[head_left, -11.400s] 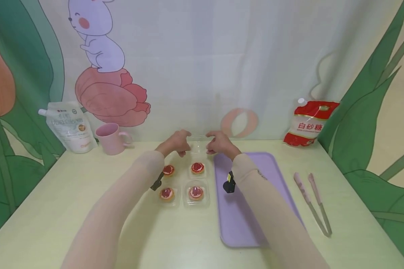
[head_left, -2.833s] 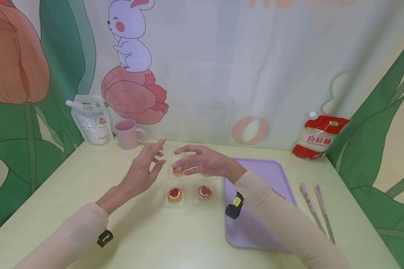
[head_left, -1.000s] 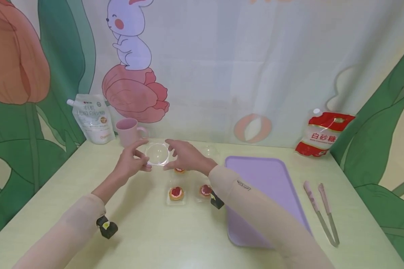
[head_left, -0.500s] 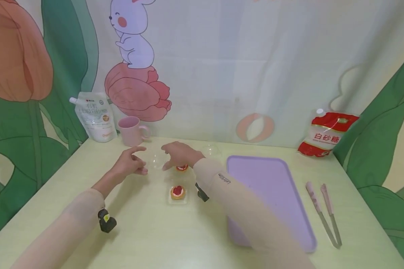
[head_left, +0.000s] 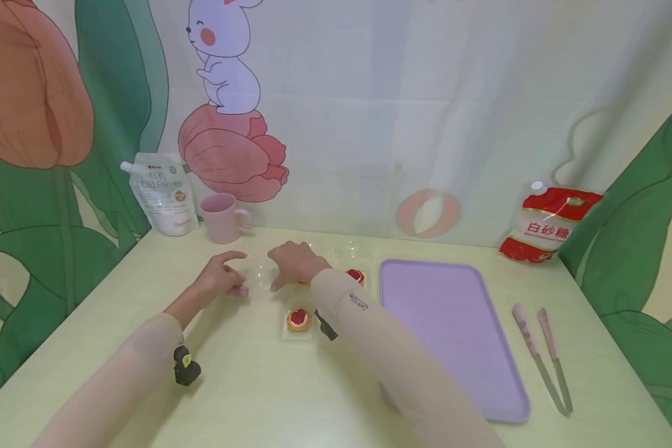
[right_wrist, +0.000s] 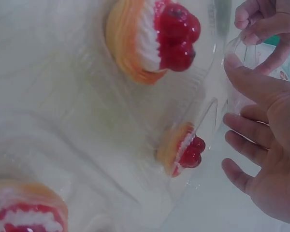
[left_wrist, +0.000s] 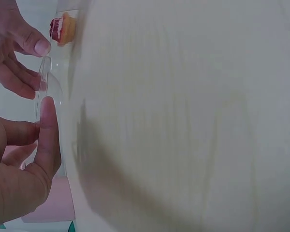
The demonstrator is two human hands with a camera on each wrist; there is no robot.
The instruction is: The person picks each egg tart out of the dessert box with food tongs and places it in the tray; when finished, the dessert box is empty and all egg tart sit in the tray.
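Both hands hold one clear domed plastic lid (left_wrist: 55,89) by opposite edges, above the table. My left hand (head_left: 218,280) pinches its left edge between thumb and index finger, plainest in the left wrist view. On the other side, my right hand (head_left: 295,262) grips the right edge, its thumb at the rim and its lower fingers spread in the right wrist view. A cherry-topped tart (head_left: 298,320) sits in a clear tray nearest the person. Another tart (head_left: 355,276) stands behind the right forearm, which hides part of the group. Close-up, one tart (right_wrist: 176,38) shows cream and red fruit.
A lilac tray (head_left: 448,336) lies right of the tarts, with tongs (head_left: 546,361) beyond it. Along the back stand a white pouch (head_left: 165,196), a pink mug (head_left: 221,218) and a red sugar bag (head_left: 549,225). A clear domed piece (head_left: 351,250) stands behind the tarts.
Both hands were apart and holding nothing 2.8 seconds ago; a second ago they held the lid up, tilted. Since then the lid has come down slightly and the right forearm has shifted left.
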